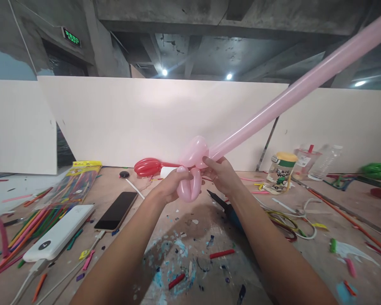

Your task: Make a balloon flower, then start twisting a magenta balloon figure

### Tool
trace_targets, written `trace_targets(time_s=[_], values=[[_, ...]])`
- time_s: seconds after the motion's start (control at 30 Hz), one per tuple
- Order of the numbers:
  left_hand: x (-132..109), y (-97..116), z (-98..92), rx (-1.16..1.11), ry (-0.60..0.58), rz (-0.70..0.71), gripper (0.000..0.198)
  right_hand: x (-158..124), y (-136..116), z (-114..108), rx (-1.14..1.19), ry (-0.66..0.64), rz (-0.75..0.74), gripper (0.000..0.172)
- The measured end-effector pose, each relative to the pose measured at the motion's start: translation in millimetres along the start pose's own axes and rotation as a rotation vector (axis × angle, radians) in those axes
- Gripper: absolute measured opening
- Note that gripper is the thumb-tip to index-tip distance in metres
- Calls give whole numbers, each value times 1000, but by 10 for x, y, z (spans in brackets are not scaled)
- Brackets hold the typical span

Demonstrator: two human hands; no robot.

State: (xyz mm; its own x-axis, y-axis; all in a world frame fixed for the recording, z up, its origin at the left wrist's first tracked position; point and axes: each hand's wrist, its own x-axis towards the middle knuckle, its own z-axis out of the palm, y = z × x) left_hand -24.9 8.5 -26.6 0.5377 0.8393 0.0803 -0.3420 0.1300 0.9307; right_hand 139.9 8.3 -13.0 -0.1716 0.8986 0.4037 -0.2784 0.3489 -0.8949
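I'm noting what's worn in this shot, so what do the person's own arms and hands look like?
The left hand and right hand are both bare, with no gloves. The left forearm and right forearm show no sleeves. No watch, bracelet or clear marking shows on either forearm. Parts of both hands are hidden, so I can't tell about rings.

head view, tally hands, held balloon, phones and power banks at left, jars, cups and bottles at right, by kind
Left hand and right hand: 2
Pink balloon: 1
Phone: 1
Power bank: 1
Jar: 1
Cup: 1
Bottle: 1
Total: 8
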Motion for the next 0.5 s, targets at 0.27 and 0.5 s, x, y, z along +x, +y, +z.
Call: trace_targets(time_s=[0.27,0.5], values=[[-13,31,-28,-65,1,-106,24,-17,64,107,-58,11,-117,27],[70,-141,-294,-178,-197,-319,34,-43,-6,-37,-868,-16,-404,23]])
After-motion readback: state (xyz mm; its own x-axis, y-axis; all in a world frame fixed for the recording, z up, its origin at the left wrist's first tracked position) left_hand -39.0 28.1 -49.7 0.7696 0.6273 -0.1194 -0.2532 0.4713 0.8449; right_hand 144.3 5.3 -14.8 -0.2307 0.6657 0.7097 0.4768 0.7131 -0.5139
